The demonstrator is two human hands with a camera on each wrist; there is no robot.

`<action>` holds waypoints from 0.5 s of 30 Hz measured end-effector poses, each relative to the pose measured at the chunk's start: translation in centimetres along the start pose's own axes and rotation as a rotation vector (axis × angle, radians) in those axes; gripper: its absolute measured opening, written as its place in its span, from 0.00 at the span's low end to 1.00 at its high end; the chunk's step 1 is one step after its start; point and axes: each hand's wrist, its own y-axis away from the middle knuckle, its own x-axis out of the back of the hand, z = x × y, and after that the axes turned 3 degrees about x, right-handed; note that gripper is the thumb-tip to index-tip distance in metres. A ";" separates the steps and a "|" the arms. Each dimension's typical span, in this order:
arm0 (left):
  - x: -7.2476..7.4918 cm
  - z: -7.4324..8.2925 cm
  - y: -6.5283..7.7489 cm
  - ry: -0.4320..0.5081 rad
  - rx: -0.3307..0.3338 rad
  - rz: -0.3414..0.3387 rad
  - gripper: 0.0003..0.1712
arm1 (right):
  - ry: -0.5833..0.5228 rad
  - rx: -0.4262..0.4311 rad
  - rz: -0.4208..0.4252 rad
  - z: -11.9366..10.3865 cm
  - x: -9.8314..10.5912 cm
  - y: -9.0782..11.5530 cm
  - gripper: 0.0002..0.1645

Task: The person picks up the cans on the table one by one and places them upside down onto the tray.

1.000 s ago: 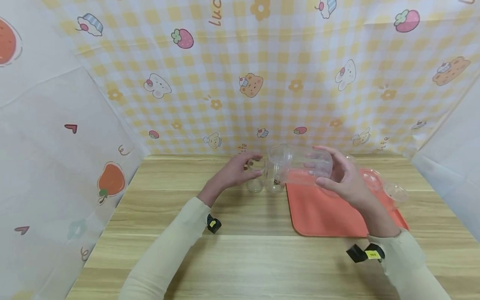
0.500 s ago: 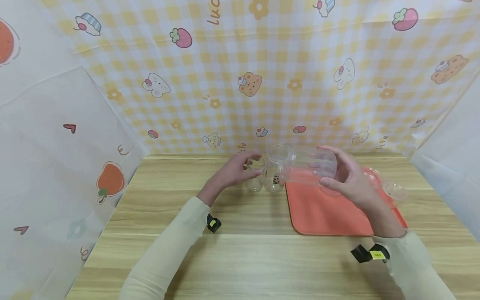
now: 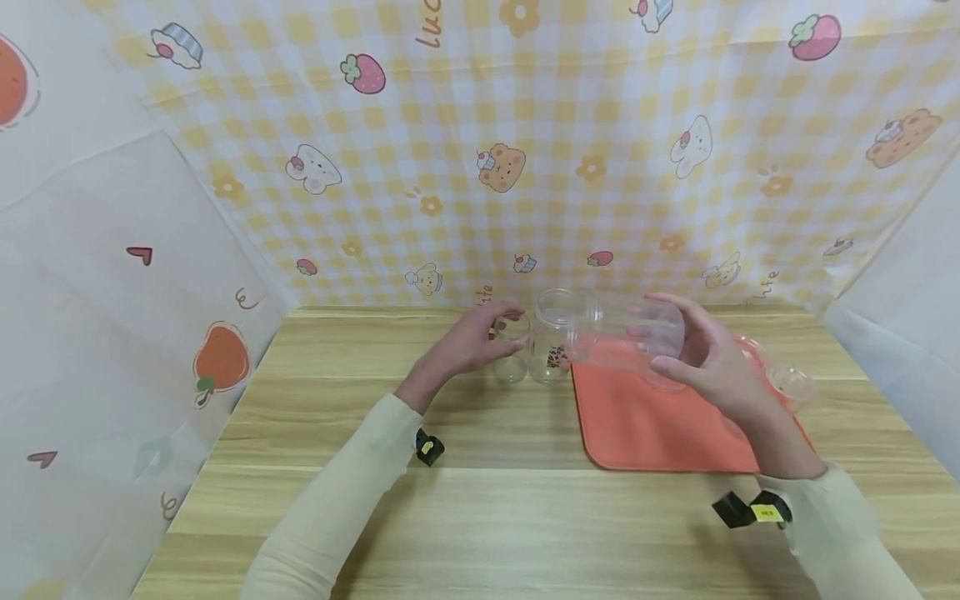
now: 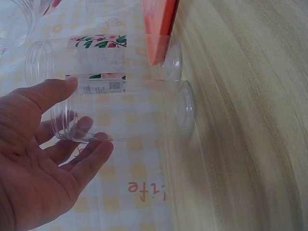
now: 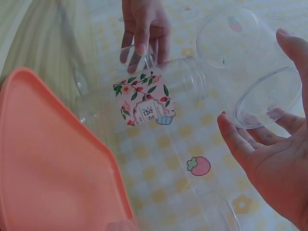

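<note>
My left hand (image 3: 467, 343) grips the neck of an upright clear plastic jar (image 4: 139, 110) on the wooden table. Right beside it stands another clear jar (image 5: 144, 98), upright and bearing a pink floral label. My right hand (image 3: 708, 362) holds a third clear jar (image 3: 633, 329) by its base end, thumb on one side and fingers on the other. This one lies nearly level in the air, its mouth turned left and overlapping the labelled jar's rim in the head view. It looks see-through, with nothing visible inside.
Under the right hand lies an orange-red tray (image 3: 652, 433). Round clear plastic pieces are at its right side, one a lid-like disc (image 3: 791, 383). A yellow checked cloth (image 3: 450, 125) hangs behind the table's back edge.
My right hand has shifted slightly to the right with the level jar, showing more of the labelled jar's rim and label. The left hand has stayed on its jar.
</note>
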 end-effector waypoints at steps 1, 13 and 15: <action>0.0 0.1 0.0 0.002 0.004 -0.002 0.33 | 0.000 0.003 -0.002 0.0 0.0 0.0 0.45; 0.0 -0.1 0.0 0.001 0.004 -0.009 0.33 | 0.055 -0.011 -0.016 -0.7 1.1 0.5 0.46; 0.0 -0.1 -0.1 0.002 0.005 -0.010 0.33 | 0.078 -0.019 -0.012 -0.9 1.2 0.6 0.46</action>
